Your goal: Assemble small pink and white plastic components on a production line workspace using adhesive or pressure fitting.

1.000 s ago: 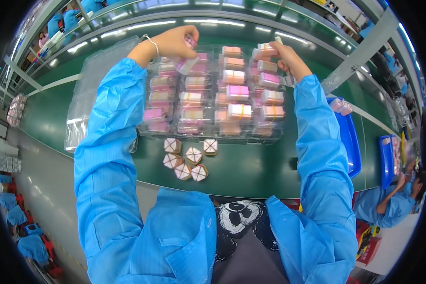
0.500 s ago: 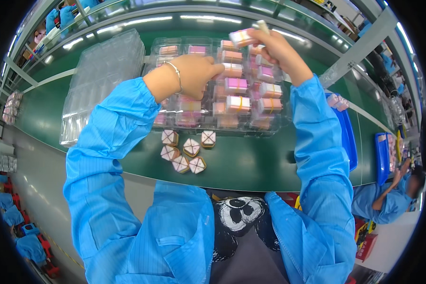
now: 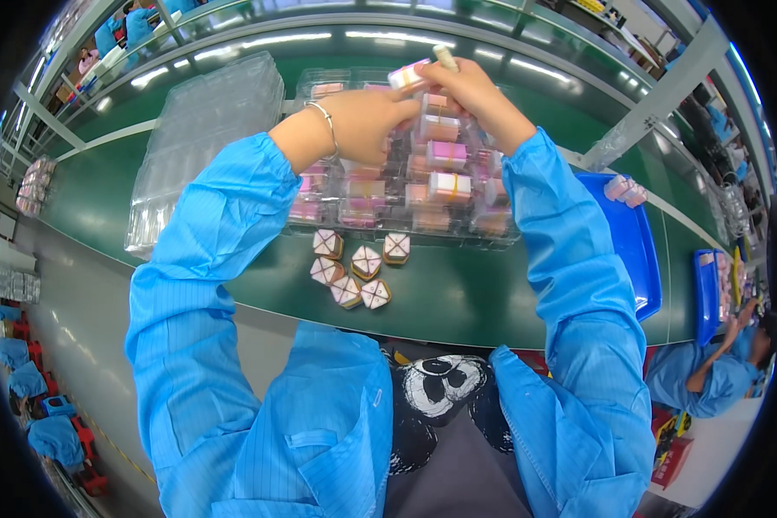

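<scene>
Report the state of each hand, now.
Left hand: curled, back to the camera; whether it holds anything cannot be told.
Right hand: closed, holding a pale block.

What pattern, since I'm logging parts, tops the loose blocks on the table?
The loose blocks show dark crossing lines on whitish tops, best in the head view.

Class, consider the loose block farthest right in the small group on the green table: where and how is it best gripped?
The block is probably best pinched by its left and right sides, coming from above and slightly from the right: it is compact, its top with crossed lines faces up, and green table shows along its right side, while a neighbouring block sits close on its left.
</scene>
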Motion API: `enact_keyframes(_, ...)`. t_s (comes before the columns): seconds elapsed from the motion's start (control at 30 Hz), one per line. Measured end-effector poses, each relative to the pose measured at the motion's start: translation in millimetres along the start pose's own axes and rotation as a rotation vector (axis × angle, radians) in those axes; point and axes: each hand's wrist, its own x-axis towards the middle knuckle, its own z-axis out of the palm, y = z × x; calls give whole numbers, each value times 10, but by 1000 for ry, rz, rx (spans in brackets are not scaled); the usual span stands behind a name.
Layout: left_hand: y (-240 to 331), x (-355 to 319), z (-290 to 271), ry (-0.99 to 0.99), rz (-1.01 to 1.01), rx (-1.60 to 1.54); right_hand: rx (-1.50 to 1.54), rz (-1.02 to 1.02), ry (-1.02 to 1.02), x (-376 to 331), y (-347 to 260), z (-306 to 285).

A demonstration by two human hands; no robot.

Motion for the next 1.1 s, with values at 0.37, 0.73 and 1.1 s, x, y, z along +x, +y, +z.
enact_keyframes(0.37, 33, 64, 192, 236, -75, 467, -23, 24, 105, -140, 33, -190)
enact_keyframes(0.73, 46, -83, 74, -154, -378, 351, 26, 32, 94, -213, 18, -212)
enact_keyframes(1.1, 118, -254, 262, 129, -38, 210, 14, 64, 99, -244, 37, -243)
